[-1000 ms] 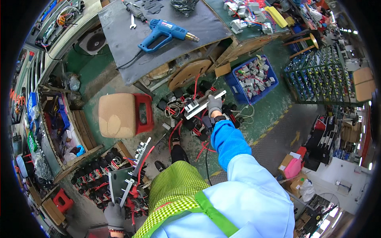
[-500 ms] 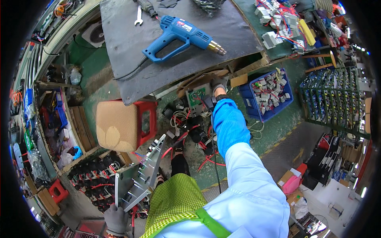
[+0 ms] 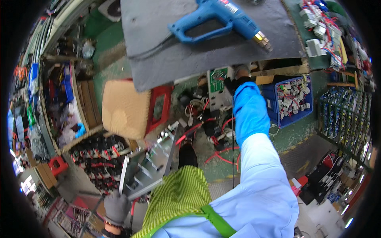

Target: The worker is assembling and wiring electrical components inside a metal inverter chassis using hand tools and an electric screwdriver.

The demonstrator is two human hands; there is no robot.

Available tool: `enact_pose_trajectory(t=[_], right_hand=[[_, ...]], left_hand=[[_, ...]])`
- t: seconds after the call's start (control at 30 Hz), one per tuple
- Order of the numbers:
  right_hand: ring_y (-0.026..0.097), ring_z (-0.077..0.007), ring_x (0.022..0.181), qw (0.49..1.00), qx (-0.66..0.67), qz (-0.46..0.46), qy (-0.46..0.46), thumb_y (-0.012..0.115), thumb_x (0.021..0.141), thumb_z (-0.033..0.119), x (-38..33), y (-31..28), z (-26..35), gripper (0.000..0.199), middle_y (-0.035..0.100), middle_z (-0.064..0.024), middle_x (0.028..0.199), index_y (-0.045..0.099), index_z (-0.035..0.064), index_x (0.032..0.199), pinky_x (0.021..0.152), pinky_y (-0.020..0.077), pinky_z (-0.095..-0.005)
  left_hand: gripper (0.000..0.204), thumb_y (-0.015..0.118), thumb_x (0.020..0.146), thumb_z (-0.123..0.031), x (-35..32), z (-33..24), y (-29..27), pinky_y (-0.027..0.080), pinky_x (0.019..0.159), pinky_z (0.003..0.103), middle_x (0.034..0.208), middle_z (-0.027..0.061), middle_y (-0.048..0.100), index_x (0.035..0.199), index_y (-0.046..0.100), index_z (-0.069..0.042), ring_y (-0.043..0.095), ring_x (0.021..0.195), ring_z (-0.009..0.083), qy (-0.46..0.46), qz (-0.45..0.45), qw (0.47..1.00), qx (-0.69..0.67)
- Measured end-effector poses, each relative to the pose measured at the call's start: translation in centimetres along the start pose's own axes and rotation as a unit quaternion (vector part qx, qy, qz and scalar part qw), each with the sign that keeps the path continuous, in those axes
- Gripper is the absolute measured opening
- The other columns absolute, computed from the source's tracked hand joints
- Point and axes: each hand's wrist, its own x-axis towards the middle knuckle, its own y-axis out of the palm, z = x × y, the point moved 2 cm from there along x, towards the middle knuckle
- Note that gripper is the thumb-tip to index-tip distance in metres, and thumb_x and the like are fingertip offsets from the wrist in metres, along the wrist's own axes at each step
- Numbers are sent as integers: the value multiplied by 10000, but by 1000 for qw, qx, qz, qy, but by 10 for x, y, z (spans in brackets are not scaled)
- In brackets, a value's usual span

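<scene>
At the lower left my left hand (image 3: 117,209), in a grey glove, is closed on the lower end of a grey metal chassis (image 3: 152,168). The chassis is tilted, with metal posts and small parts on its face. My right arm, in a bright blue sleeve cover (image 3: 251,109), reaches forward to the table's front edge. There my right hand (image 3: 241,73), dark-gloved and blurred, is partly hidden; its fingers cannot be made out. Just left of it stands a light metal plate (image 3: 217,99) bearing a green circuit board (image 3: 218,79).
A blue heat gun (image 3: 216,20) lies on the dark table (image 3: 170,65). Below are a stool with a tan seat (image 3: 125,109), a blue bin (image 3: 272,104) of small parts, and red cables (image 3: 222,155) on the floor. Wired black parts (image 3: 101,162) fill the left side.
The view has shifted, so the table and heat gun sit farther right and higher. My left hand still grips the chassis, which leans lower. More of the plate beside my right hand shows.
</scene>
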Motion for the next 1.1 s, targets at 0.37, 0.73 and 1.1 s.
enact_pose_trajectory(t=[0.37,0.73,1.1], right_hand=[[602,-250,970,643,-168,527,-529,768,695,394,-447,-46,133,521,631,-86,1020,632,87,1093,821,470,-414],[691,-302,777,553,-478,500,-464,617,780,182,-548,-50,47,159,704,-122,818,716,59,798,661,554,-425],[676,-265,725,543,-554,393,-493,610,758,172,-577,-166,91,103,673,-79,740,684,102,742,608,540,-400]], left_hand=[[127,658,752,-215,25,-15,-10,487,532,399,743,84,553,732,643,-90,605,621,273,83,-8,996,16],[118,641,775,-182,24,-53,-18,511,543,437,766,127,569,802,647,-67,613,634,307,203,-32,978,22],[259,526,913,-270,13,-126,-63,529,591,481,827,191,643,901,648,-42,665,696,355,323,13,946,-34]])
